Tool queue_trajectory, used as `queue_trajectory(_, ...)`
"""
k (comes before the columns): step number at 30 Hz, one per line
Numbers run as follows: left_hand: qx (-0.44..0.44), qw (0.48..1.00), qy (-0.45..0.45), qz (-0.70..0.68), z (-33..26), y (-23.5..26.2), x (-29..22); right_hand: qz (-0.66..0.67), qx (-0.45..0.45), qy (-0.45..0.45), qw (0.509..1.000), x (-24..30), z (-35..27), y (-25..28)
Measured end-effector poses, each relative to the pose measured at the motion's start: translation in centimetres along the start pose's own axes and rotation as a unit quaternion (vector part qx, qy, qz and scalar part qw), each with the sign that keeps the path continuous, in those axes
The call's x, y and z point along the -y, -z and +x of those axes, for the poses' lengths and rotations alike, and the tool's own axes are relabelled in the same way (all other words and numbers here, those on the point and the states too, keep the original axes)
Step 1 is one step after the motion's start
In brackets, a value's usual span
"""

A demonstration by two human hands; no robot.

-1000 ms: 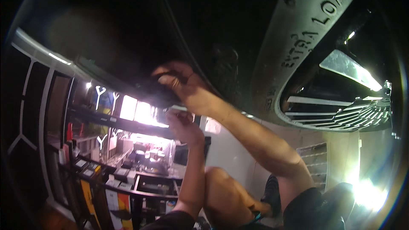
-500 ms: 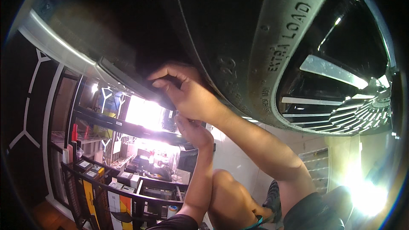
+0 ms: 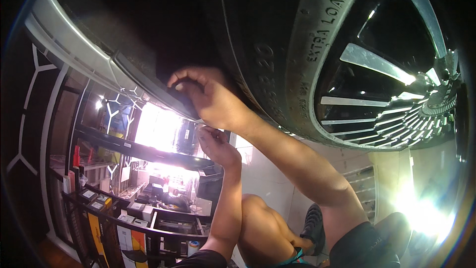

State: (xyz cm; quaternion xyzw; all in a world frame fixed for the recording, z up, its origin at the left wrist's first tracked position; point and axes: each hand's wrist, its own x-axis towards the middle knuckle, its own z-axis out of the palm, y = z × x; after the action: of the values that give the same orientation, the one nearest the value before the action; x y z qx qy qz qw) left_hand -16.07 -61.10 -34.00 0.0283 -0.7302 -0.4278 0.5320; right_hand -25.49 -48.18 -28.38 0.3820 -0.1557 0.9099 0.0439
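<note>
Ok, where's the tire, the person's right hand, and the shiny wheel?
Tire (image 3: 281, 75), head view: on its sidewall.
Right hand (image 3: 217, 103), head view: near the thumb's base.
Wheel (image 3: 378, 64), head view: on a silver spoke.

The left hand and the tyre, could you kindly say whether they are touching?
Apart: the head view shows pale floor and the right forearm between the left hand and the tyre.

Boxes (image 3: 125, 238) (one partly yellow) stand in a black rack (image 3: 159, 233).
</note>
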Motion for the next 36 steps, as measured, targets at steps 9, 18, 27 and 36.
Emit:
queue_trajectory(9,0.014,1.0,-0.014,0.024,0.1,-0.1,-0.1,-0.143,0.0,0.115,0.983,0.6,-0.5,0.7)
queue_trajectory(18,0.023,0.969,-0.165,0.184,-0.2,-0.8,-0.1,-0.195,0.025,0.064,0.978,2.0,-0.5,0.6)
queue_trajectory(27,0.034,0.998,-0.045,0.038,-0.3,-0.2,0.2,-0.088,0.021,-0.028,0.995,2.2,0.3,0.8)
queue_trajectory(36,0.029,0.996,-0.05,0.062,-0.3,-0.2,0.4,-0.141,-0.006,0.0,0.99,2.9,0.1,0.7)
